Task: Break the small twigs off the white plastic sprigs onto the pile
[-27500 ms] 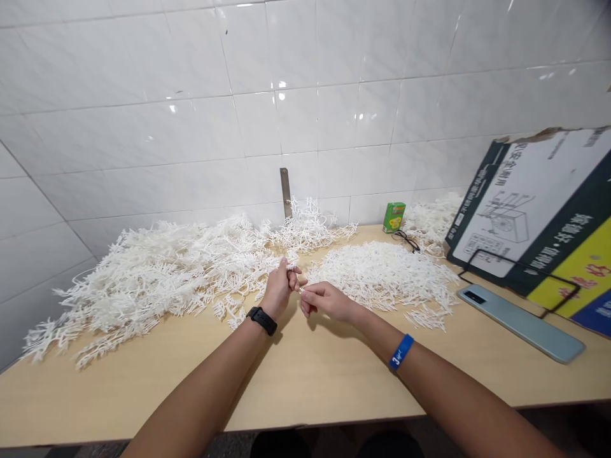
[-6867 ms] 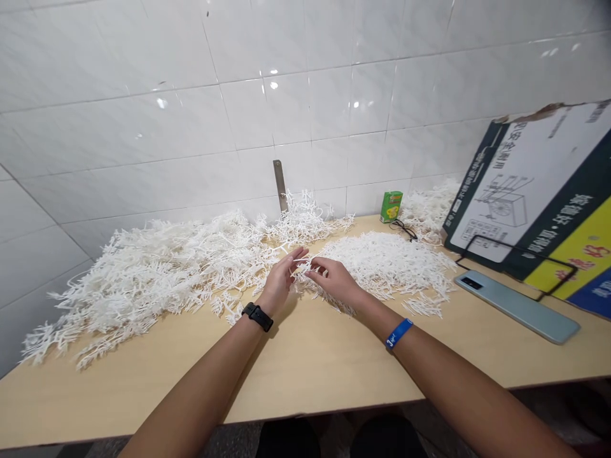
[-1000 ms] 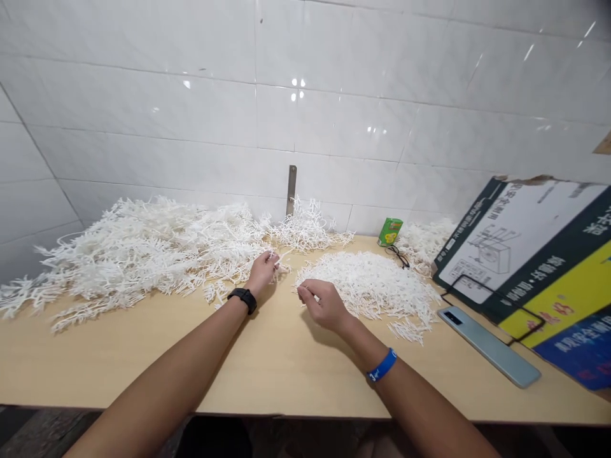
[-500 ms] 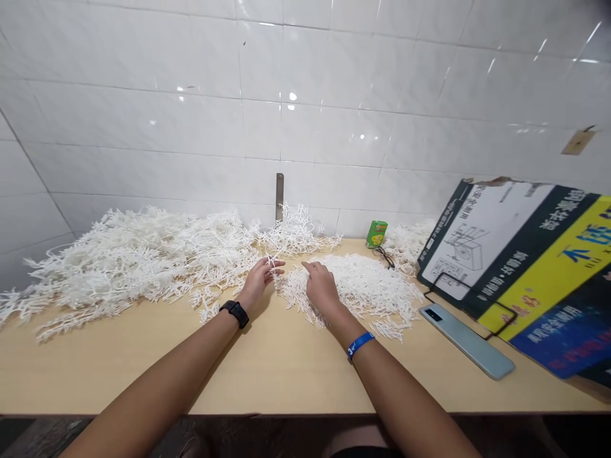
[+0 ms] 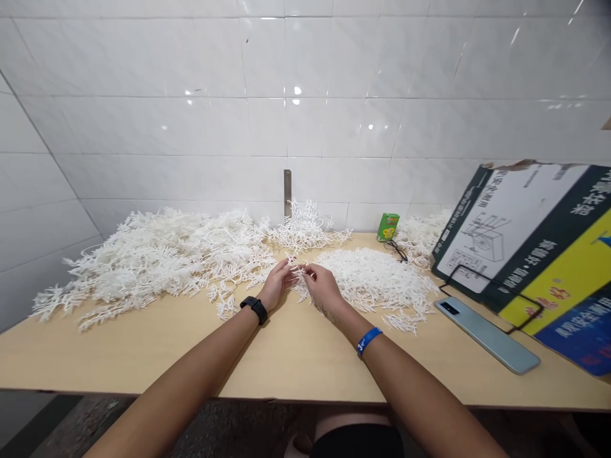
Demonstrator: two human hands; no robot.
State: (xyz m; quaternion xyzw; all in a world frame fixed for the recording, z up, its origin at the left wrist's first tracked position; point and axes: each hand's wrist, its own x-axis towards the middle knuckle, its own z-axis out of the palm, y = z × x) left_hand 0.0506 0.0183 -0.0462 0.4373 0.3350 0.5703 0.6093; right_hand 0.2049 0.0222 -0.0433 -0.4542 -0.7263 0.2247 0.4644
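Observation:
My left hand (image 5: 277, 281), with a black watch on its wrist, holds a white branched plastic piece (image 5: 296, 270) between its fingers. My right hand (image 5: 323, 286) has closed thumb and fingertips on the right side of the same piece, so the two hands nearly meet. A large heap of tangled white branched pieces (image 5: 176, 251) spreads to the left. Beside my right hand lies a flatter pile of small loose white pieces (image 5: 377, 277). The held piece is thin and partly covered by my fingers.
A smaller white tangle (image 5: 308, 229) sits at the wall before an upright metal strip (image 5: 287, 191). To the right are a green box (image 5: 388, 227), dark-framed glasses (image 5: 397, 250), a phone (image 5: 487, 334), a black wire frame (image 5: 496, 287) and a printed carton (image 5: 534, 254). The wooden table (image 5: 296, 372) ends nearby.
My right hand has come to the left hand and pinched the white piece the left was holding. The view has turned slightly left.

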